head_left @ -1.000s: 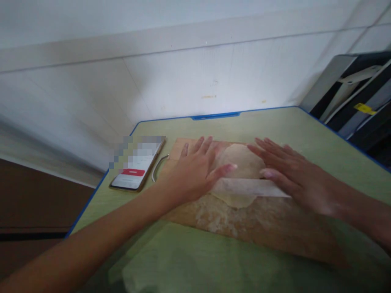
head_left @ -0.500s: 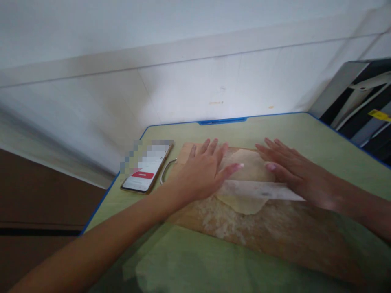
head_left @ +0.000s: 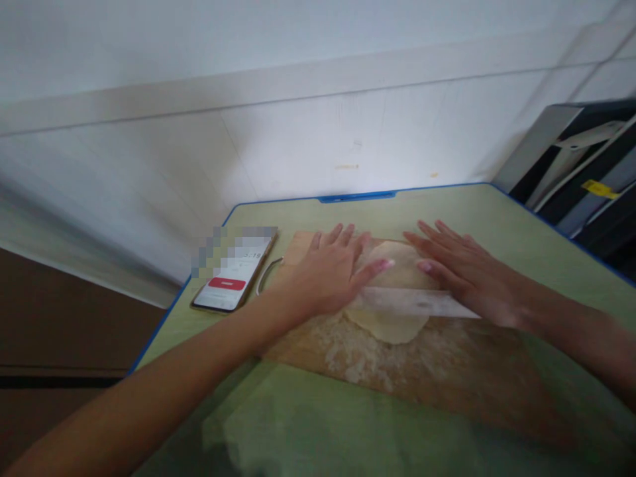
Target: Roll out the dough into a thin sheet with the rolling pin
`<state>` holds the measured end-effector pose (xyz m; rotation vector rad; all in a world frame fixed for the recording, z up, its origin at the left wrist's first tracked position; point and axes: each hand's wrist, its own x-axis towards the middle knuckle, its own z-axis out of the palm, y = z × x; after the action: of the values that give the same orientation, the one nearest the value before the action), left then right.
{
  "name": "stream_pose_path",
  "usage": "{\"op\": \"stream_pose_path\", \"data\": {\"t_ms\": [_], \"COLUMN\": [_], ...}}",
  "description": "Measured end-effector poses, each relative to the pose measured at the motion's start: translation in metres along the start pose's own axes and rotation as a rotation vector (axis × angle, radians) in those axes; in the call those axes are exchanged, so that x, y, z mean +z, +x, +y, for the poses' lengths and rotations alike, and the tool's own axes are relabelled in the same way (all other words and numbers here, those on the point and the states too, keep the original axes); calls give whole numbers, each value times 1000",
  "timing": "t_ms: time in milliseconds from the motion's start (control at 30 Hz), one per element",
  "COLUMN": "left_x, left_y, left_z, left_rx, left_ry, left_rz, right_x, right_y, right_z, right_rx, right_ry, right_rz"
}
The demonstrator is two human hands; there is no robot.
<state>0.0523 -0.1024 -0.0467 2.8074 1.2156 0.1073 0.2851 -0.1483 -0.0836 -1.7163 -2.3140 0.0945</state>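
Observation:
A round, flat sheet of dough point(head_left: 390, 328) lies on a floured wooden board point(head_left: 447, 371). Across the dough runs a white rolling pin point(head_left: 412, 301), smeared by motion, its ends covered by my hands. My left hand point(head_left: 340, 268) rests flat over the pin's left end, fingers stretched and thumb pointing inward. Over the right end lies my right hand point(head_left: 462, 268), also flat with fingers extended. Neither hand has its fingers wrapped round the pin. Part of the dough's far half shows between the two thumbs.
A phone point(head_left: 231, 271) with a lit screen lies left of the board, beside the board's curved metal handle point(head_left: 268, 275). The green table point(head_left: 293, 411) has a blue rim and stands against a white wall point(head_left: 298, 146). Dark and grey folded items point(head_left: 586, 165) lean at the right.
The view has shifted slightly, so the table and phone sit a little further left. My right hand appears slightly closer to my left. Both hands stay flat over the rolling pin.

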Motion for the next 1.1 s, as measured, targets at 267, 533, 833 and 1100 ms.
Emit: {"op": "stream_pose_path", "data": {"t_ms": [267,533,833,1100], "left_x": [7,5,11,12], "left_y": [-23,-53,-75,-81], "left_z": [7,26,39,35], "left_rx": [83,102,113,236], "left_ry": [-72,14,-21,68], "left_rz": [-29,-36,-54,-19], "right_x": [-1,1,9,4], "right_y": [-22,-48,-75,-86], "right_z": [-14,-26,-36,-37], "right_rx": [-59,-199,-224,-204], "right_ry": [-32,-47,-114,-215], "right_rz": [-6,117,206,202]}}
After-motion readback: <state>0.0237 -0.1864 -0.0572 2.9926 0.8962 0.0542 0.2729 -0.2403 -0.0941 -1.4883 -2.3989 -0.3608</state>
